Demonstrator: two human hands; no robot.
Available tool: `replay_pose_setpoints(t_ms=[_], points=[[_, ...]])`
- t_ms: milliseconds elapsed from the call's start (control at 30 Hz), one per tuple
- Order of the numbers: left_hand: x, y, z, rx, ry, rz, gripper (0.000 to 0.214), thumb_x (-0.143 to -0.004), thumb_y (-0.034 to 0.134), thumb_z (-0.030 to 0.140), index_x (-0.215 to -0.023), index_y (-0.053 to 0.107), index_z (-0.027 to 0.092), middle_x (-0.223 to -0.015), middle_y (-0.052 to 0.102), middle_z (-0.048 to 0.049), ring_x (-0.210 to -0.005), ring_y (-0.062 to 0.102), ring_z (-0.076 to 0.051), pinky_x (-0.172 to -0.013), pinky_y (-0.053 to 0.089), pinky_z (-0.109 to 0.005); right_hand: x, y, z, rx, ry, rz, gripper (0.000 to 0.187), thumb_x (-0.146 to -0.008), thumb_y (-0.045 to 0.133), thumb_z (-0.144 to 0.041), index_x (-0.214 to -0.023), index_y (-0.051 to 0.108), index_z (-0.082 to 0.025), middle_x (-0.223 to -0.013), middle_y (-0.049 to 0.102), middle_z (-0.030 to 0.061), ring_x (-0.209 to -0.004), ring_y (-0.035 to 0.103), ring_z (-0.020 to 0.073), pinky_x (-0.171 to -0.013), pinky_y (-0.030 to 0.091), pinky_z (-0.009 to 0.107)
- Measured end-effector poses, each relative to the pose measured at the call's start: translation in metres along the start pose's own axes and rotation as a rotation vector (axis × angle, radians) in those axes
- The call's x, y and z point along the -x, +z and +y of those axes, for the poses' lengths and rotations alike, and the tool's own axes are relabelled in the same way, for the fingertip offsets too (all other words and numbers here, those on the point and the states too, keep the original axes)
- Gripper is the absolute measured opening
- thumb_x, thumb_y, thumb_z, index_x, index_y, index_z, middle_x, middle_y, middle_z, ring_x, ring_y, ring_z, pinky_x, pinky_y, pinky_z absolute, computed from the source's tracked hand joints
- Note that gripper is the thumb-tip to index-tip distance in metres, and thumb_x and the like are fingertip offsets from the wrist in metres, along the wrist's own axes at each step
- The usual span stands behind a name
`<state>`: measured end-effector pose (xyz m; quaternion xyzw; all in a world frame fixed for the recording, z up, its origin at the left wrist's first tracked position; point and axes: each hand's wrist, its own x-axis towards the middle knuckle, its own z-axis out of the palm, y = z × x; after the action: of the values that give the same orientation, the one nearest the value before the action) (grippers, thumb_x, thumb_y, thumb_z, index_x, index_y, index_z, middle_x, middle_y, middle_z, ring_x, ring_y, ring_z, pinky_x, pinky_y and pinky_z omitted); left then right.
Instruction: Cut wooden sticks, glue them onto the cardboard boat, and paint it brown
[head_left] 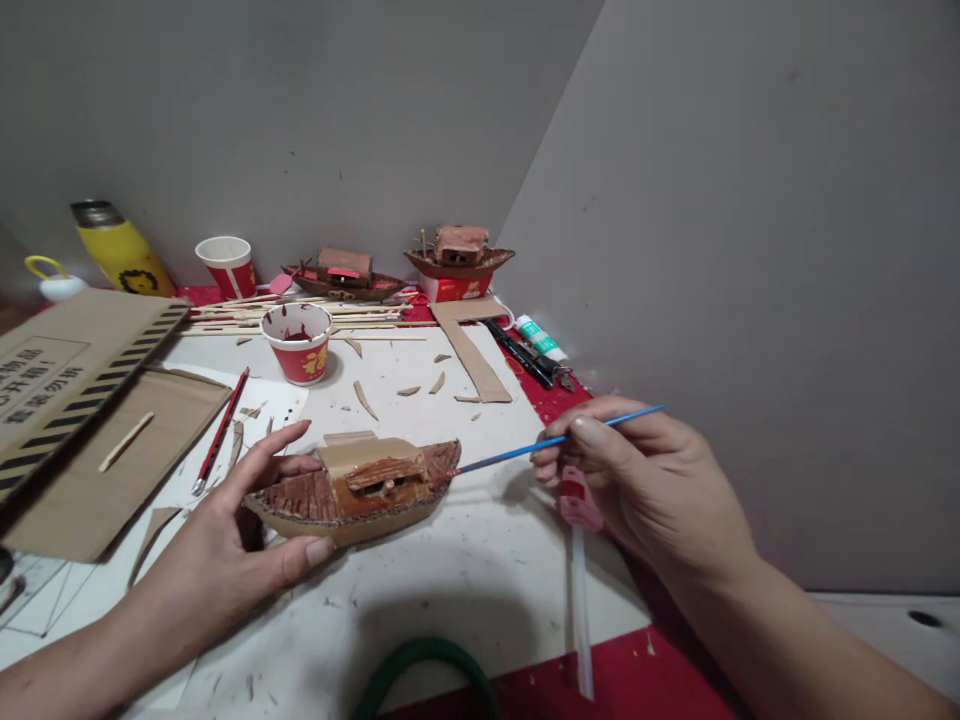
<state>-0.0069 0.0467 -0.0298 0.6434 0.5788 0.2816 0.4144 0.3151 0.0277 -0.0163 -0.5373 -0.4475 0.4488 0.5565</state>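
Note:
A cardboard model boat (360,490) lies on the white work surface, its inside partly coated in brown paint and its outer hull bare. My left hand (247,510) grips the boat's left end, thumb along the near side and fingers behind. In my right hand (645,470), a thin blue paintbrush (555,440) is pinched between thumb and fingers. The brush tip touches the boat at its right end, near the cabin. Behind the boat stands a red and white paper cup (296,350) with brown paint inside.
Cardboard sheets (82,400) and a red pencil (223,430) lie left. Wooden sticks, a second cup (226,265), a yellow bottle (124,250) and two finished-looking boats (459,252) line the back wall. Paint tube (541,338), black pens and a glue stick (581,600) are right.

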Motion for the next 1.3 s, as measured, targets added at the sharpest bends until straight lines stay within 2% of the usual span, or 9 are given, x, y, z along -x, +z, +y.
replay_pose_setpoints(t_ms=[267, 400, 533, 667, 800, 867, 1033, 1167, 1300], points=[[0.003, 0.002, 0.003, 0.014, -0.019, 0.031, 0.088, -0.069, 0.076, 0.057, -0.146, 0.046, 0.028, -0.121, 0.072, -0.007, -0.114, 0.069, -0.027, -0.1, 0.053, -0.035, -0.002, -0.001, 0.002, -0.001, -0.035, 0.008, 0.032, -0.076, 0.081, -0.053, -0.081, 0.07, -0.024, -0.067, 0.073, 0.001, -0.059, 0.071, 0.0164, -0.032, 0.044, 0.016], [0.003, 0.003, 0.003, 0.005, 0.012, 0.043, 0.084, -0.069, 0.077, 0.055, -0.144, 0.049, 0.027, -0.117, 0.074, -0.0075, -0.112, 0.069, -0.029, -0.1, 0.053, -0.038, -0.001, -0.001, 0.001, 0.0, -0.025, -0.04, 0.031, -0.077, 0.08, -0.052, -0.081, 0.069, -0.023, -0.067, 0.074, 0.002, -0.056, 0.07, 0.0154, -0.037, 0.05, 0.017], [0.003, 0.002, 0.001, -0.005, 0.051, 0.052, 0.083, -0.07, 0.077, 0.056, -0.143, 0.05, 0.028, -0.114, 0.075, -0.0085, -0.112, 0.07, -0.031, -0.099, 0.054, -0.043, -0.001, 0.0, 0.001, -0.001, 0.022, -0.061, 0.033, -0.076, 0.08, -0.053, -0.081, 0.069, -0.023, -0.067, 0.075, 0.0033, -0.051, 0.068, 0.0148, -0.03, 0.041, 0.014], [0.0, 0.001, -0.004, -0.045, 0.07, 0.044, 0.086, -0.07, 0.076, 0.059, -0.145, 0.048, 0.027, -0.116, 0.075, -0.0101, -0.115, 0.07, -0.033, -0.097, 0.056, -0.042, -0.002, 0.001, 0.001, -0.009, 0.013, -0.025, 0.034, -0.075, 0.081, -0.055, -0.082, 0.069, -0.024, -0.068, 0.075, 0.0028, -0.054, 0.068, 0.0152, -0.03, 0.041, 0.014], [-0.003, -0.001, -0.008, -0.088, 0.086, 0.004, 0.089, -0.069, 0.077, 0.059, -0.147, 0.046, 0.029, -0.115, 0.076, -0.0088, -0.111, 0.072, -0.031, -0.094, 0.059, -0.038, -0.001, 0.004, -0.001, -0.014, -0.015, -0.08, 0.031, -0.077, 0.08, -0.052, -0.08, 0.07, -0.023, -0.065, 0.074, 0.0022, -0.051, 0.068, 0.0128, -0.032, 0.042, 0.012], [-0.003, -0.001, -0.008, -0.085, 0.083, 0.027, 0.087, -0.07, 0.076, 0.059, -0.146, 0.047, 0.029, -0.116, 0.076, -0.0079, -0.112, 0.072, -0.03, -0.094, 0.058, -0.037, -0.001, 0.005, -0.001, -0.014, -0.03, -0.099, 0.029, -0.078, 0.08, -0.05, -0.079, 0.071, -0.022, -0.064, 0.074, 0.0023, -0.051, 0.068, 0.0118, -0.034, 0.043, 0.011], [-0.001, 0.001, -0.004, -0.075, 0.081, 0.038, 0.086, -0.069, 0.077, 0.059, -0.144, 0.05, 0.028, -0.113, 0.077, -0.0072, -0.11, 0.072, -0.03, -0.094, 0.058, -0.036, -0.001, 0.005, 0.0, -0.017, -0.031, -0.042, 0.03, -0.079, 0.079, -0.052, -0.08, 0.07, -0.023, -0.067, 0.075, 0.0024, -0.055, 0.07, 0.0143, -0.031, 0.041, 0.012], [0.001, 0.002, 0.0, -0.059, 0.062, 0.067, 0.084, -0.069, 0.076, 0.058, -0.144, 0.05, 0.028, -0.114, 0.076, -0.006, -0.112, 0.071, -0.029, -0.098, 0.056, -0.038, -0.001, 0.004, 0.0, 0.004, -0.039, -0.094, 0.03, -0.079, 0.079, -0.05, -0.08, 0.07, -0.022, -0.067, 0.075, 0.0033, -0.055, 0.07, 0.0138, -0.035, 0.045, 0.013], [0.002, 0.003, 0.001, -0.052, 0.058, 0.07, 0.084, -0.069, 0.076, 0.058, -0.143, 0.052, 0.027, -0.113, 0.077, -0.0072, -0.11, 0.072, -0.03, -0.095, 0.058, -0.039, 0.0, 0.004, -0.001, 0.008, -0.036, -0.034, 0.033, -0.077, 0.079, -0.053, -0.08, 0.07, -0.022, -0.066, 0.074, 0.0022, -0.053, 0.069, 0.0148, -0.03, 0.041, 0.014]])
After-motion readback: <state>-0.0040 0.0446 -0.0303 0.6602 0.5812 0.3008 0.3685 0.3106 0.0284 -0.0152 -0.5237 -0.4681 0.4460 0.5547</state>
